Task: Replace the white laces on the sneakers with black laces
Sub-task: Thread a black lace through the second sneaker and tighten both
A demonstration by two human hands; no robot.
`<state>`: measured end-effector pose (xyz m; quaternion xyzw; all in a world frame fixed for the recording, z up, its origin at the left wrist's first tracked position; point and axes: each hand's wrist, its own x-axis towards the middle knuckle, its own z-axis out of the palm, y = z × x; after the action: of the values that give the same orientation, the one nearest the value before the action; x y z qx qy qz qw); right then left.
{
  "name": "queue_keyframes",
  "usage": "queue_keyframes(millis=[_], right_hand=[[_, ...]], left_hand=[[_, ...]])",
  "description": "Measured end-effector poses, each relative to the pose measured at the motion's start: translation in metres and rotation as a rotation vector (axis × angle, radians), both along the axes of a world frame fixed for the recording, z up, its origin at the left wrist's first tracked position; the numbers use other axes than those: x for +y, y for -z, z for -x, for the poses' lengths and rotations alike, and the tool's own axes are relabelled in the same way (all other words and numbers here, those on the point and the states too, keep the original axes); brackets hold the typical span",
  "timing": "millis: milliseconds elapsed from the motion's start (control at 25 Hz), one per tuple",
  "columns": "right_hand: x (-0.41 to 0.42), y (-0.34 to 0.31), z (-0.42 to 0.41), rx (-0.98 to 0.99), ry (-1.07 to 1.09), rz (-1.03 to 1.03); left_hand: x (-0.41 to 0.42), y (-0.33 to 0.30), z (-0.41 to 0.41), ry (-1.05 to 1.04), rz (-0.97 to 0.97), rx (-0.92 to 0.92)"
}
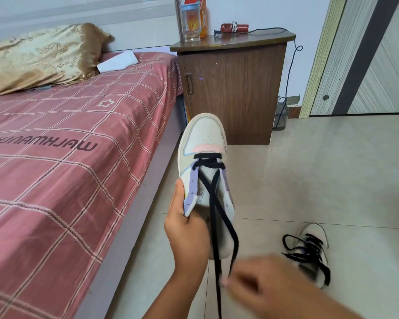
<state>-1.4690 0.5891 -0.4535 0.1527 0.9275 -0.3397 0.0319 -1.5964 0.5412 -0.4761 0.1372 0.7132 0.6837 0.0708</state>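
Fingers (180, 192) of the left hand (187, 233) curled round the heel end of the sneaker (203, 157), thumb lying along its lilac eyelet panel, and held it off the floor (309, 180) with the toe pointing toward twelve o'clock. A black lace (213, 203) crossed the two lowest eyelet rows near the toe, and its two loose ends ran down toward six o'clock. The right hand (270, 288), blurred at about five o'clock, pinched one of those ends between thumb and fingertip. A second sneaker (313, 252), already threaded with a black lace, lay on the floor tiles at four o'clock, well apart from the held one. A bed (67, 146) with a pink checked sheet filled the nine o'clock side, and a brown bedside cabinet (233, 88) stood at twelve o'clock.
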Motion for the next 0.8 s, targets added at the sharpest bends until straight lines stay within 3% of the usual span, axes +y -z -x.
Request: queue_keyframes(millis=[80, 160, 320, 560, 640, 720, 800], right_hand=[[0.025, -0.025, 0.001, 0.48, 0.347, 0.079], [0.049, -0.041, 0.014, 0.717, 0.429, -0.044], [0.059, -0.032, 0.045, 0.747, 0.38, -0.306], [0.055, -0.038, 0.047, 0.781, 0.299, -0.655], [0.054, -0.039, 0.047, 0.745, 0.309, -0.562], [0.051, -0.04, 0.045, 0.691, 0.374, -0.231], [0.048, -0.03, 0.038, 0.508, 0.445, 0.057]], left_hand=[[-0.002, 0.0, -0.005, 0.011, 0.012, 0.052], [-0.005, -0.002, -0.011, 0.015, 0.031, 0.104], [-0.007, -0.009, -0.022, 0.007, 0.058, 0.2], [-0.014, -0.011, -0.023, 0.009, 0.047, 0.192], [-0.015, -0.013, -0.023, 0.014, 0.044, 0.144], [-0.014, -0.013, -0.023, 0.043, 0.034, 0.071], [-0.014, -0.007, -0.026, 0.1, 0.012, 0.021]])
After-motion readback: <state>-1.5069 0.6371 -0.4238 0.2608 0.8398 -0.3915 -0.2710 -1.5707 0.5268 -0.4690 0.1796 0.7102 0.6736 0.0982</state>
